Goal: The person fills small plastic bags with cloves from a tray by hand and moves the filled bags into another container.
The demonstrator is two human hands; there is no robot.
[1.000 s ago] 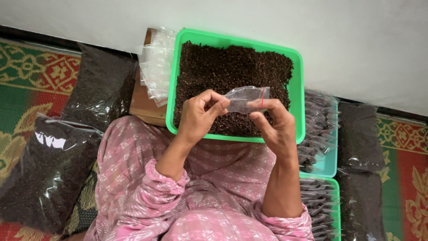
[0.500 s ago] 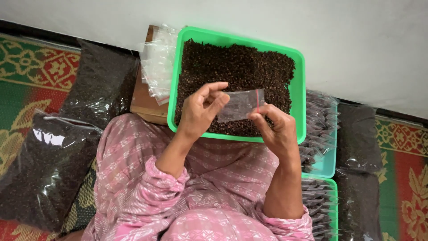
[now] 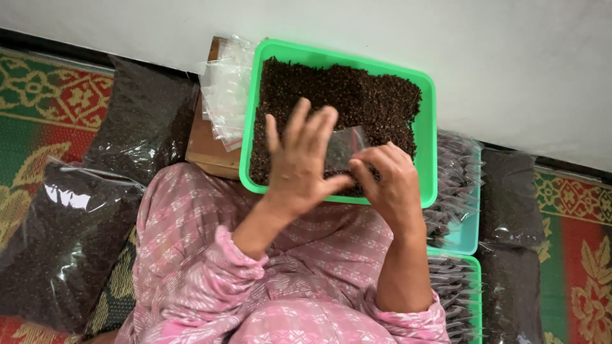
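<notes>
Head view. Since half a second ago the left hand (image 3: 299, 159) has opened out: its fingers, then curled onto the small clear plastic bag (image 3: 344, 148), now stand fanned and upright, with only the thumb reaching across toward the bag's lower edge. The bag has tipped from lying flat between both hands to standing more on edge.

The right hand (image 3: 390, 185) pinches the bag at its 4 o'clock corner, fingers bent, thumb hidden behind them. The bag sits between the two hands, directly above the green tray (image 3: 426, 159) of dark peppercorn-like grains (image 3: 357, 95). Likely held there so any spill drops back into the tray. Whether the bag holds anything yet I cannot tell; it reads as see-through.

Tray rests on the lap, against pink patterned clothing (image 3: 191, 255). At its 9 o'clock, a loose stack of empty clear bags (image 3: 226, 95) lies on a brown cardboard box (image 3: 207, 150), within the left hand's reach. At the tray's 4 o'clock, a teal tray (image 3: 468, 236) and a second green tray (image 3: 475, 299) carry rows of small filled packets.

Surface: floor, covered by a red, green and gold patterned mat (image 3: 51, 95). Large clear sacks of the same dark grains (image 3: 57, 242) lie at 8 to 10 o'clock, more at 3 o'clock (image 3: 507, 197). A plain pale wall (image 3: 478, 57) runs across the 12 o'clock side, dark strip at its foot.
</notes>
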